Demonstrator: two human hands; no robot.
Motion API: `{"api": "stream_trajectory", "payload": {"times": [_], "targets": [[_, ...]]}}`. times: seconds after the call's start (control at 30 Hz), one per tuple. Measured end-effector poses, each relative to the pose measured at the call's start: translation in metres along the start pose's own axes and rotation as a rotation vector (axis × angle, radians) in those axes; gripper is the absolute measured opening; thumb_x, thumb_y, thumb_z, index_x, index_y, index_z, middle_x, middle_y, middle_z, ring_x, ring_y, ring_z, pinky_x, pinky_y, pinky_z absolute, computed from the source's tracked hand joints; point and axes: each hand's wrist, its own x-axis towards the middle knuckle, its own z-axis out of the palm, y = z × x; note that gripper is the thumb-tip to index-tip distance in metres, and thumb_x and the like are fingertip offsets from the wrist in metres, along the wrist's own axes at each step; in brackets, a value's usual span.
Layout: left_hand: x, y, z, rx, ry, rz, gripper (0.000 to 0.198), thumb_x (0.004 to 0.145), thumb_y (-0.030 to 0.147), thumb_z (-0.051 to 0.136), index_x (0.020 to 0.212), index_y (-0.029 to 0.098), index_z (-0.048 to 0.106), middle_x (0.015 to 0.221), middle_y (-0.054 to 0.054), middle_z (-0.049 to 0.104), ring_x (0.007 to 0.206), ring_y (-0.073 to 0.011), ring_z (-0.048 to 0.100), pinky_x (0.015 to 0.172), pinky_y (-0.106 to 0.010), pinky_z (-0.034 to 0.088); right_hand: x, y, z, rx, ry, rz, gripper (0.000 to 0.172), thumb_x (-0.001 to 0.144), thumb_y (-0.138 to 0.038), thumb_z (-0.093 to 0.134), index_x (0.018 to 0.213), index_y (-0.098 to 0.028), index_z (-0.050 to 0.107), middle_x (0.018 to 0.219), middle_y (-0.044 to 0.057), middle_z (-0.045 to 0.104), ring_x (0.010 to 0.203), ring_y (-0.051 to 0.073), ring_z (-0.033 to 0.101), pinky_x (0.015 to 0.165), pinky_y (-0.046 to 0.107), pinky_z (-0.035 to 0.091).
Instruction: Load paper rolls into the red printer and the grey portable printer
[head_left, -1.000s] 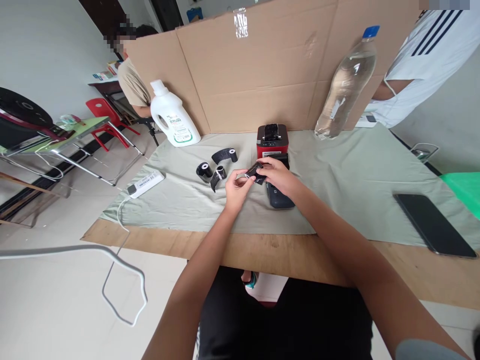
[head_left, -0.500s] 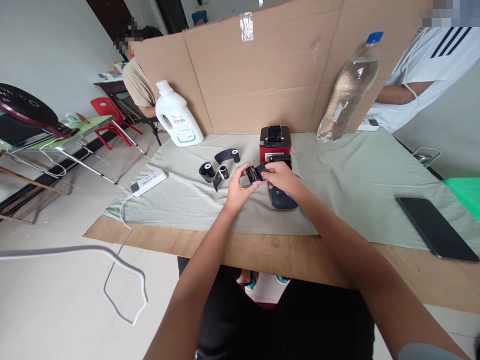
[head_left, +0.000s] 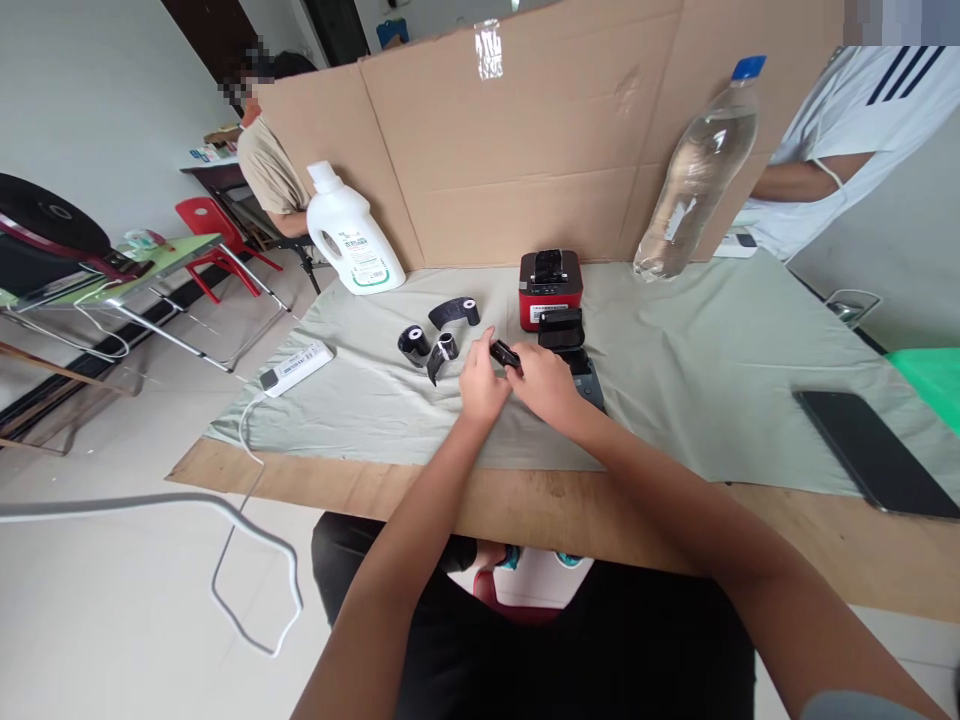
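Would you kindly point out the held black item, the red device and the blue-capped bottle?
Held black item [head_left: 505, 353], head view: its exposed part.
Red device [head_left: 553, 298], head view: its red front.
Blue-capped bottle [head_left: 697, 175], head view: its clear middle.

Along its front, the desk [head_left: 555, 500] is showing grained wood, while the grey-green cloth [head_left: 690, 370] over it is looking matt and softly creased. The cardboard panel [head_left: 525, 130] is presenting a dull, papery face, with clear tape [head_left: 488, 50] glinting on it. The white jug [head_left: 358, 235] is looking like smooth plastic; the transparent bottle [head_left: 701, 170] is shining, its plastic uneven. The dark phone [head_left: 870, 445] is showing a smooth, glassy face, and the small black piece [head_left: 505, 353] is gleaming like glossy plastic.
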Motion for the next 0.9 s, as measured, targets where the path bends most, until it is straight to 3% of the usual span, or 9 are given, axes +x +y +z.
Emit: {"api": "stream_trajectory", "payload": {"times": [0.13,0.27,0.33,0.43,0.5,0.6,0.73,0.83,0.9], "targets": [[-0.003,0.000,0.010,-0.027,-0.076,-0.047,0.089,0.085,0.028,0.069,0.162,0.021,0.025,0.149,-0.019,0.052,0.141,-0.0340,0.049,0.117,-0.048,0.043,0.014,0.008,0.003,0.033,0.153,-0.060,0.030,0.097,-0.020,0.048,0.120,-0.017,0.067,0.122,0.017,0.061,0.098,0.027,0.068,0.083,0.037,0.053],[-0.005,-0.004,0.019,0.110,-0.157,-0.158,0.107,0.080,0.034,0.075,0.164,0.011,0.014,0.158,-0.027,0.040,0.153,-0.0404,0.035,0.125,-0.054,0.032,0.063,0.010,0.000,0.113,0.249,-0.147,0.031,0.100,-0.023,0.046,0.124,-0.015,0.065,0.124,0.017,0.056,0.112,0.027,0.063,0.096,0.038,0.052],[-0.007,-0.006,0.023,0.161,-0.188,-0.206,0.102,0.082,0.035,0.073,0.164,0.010,0.016,0.158,-0.027,0.041,0.154,-0.0410,0.033,0.126,-0.055,0.031,0.094,0.003,0.001,0.062,0.181,-0.146,0.031,0.102,-0.024,0.043,0.122,-0.013,0.066,0.126,0.018,0.056,0.113,0.028,0.062,0.099,0.039,0.050],[-0.008,-0.007,0.026,0.193,-0.234,-0.222,0.093,0.086,0.035,0.068,0.163,0.013,0.021,0.161,-0.024,0.041,0.156,-0.0411,0.031,0.126,-0.057,0.031,0.133,-0.010,0.012,-0.063,-0.068,-0.162,0.032,0.104,-0.023,0.041,0.115,-0.012,0.069,0.126,0.019,0.060,0.105,0.026,0.064,0.095,0.037,0.049],[-0.009,-0.007,0.027,0.201,-0.261,-0.225,0.089,0.086,0.035,0.068,0.161,0.013,0.026,0.160,-0.023,0.043,0.156,-0.0418,0.030,0.127,-0.057,0.030,0.149,-0.018,0.023,-0.104,-0.190,-0.182,0.027,0.103,-0.021,0.047,0.109,-0.012,0.071,0.124,0.019,0.065,0.096,0.024,0.066,0.089,0.034,0.050],[-0.009,-0.006,0.028,0.208,-0.280,-0.216,0.083,0.085,0.034,0.069,0.157,0.012,0.033,0.158,-0.023,0.047,0.156,-0.0425,0.030,0.127,-0.058,0.030,0.158,-0.028,0.039,-0.120,-0.259,-0.177,0.015,0.097,-0.020,0.060,0.098,-0.013,0.074,0.119,0.018,0.071,0.090,0.022,0.068,0.081,0.030,0.049],[-0.010,-0.002,0.027,0.221,-0.296,-0.207,0.080,0.086,0.034,0.067,0.156,0.012,0.037,0.152,-0.022,0.052,0.156,-0.0425,0.030,0.127,-0.057,0.031,0.165,-0.033,0.041,-0.145,-0.276,-0.181,0.026,0.099,-0.035,0.062,0.096,-0.013,0.075,0.127,0.023,0.069,0.099,0.028,0.070,0.084,0.034,0.049],[-0.009,0.002,0.026,0.228,-0.312,-0.221,0.085,0.087,0.034,0.065,0.160,0.009,0.030,0.152,-0.023,0.052,0.156,-0.0422,0.029,0.128,-0.055,0.029,0.182,-0.031,0.029,-0.139,-0.156,-0.147,0.039,0.105,-0.042,0.049,0.102,-0.013,0.076,0.130,0.024,0.067,0.112,0.033,0.067,0.093,0.040,0.049],[-0.009,0.003,0.025,0.223,-0.305,-0.226,0.087,0.088,0.034,0.064,0.162,0.009,0.026,0.153,-0.023,0.051,0.156,-0.0416,0.030,0.128,-0.055,0.029,0.198,-0.027,0.022,-0.078,-0.112,-0.101,0.038,0.104,-0.040,0.050,0.105,-0.012,0.075,0.121,0.024,0.070,0.114,0.034,0.066,0.094,0.042,0.049]]}}
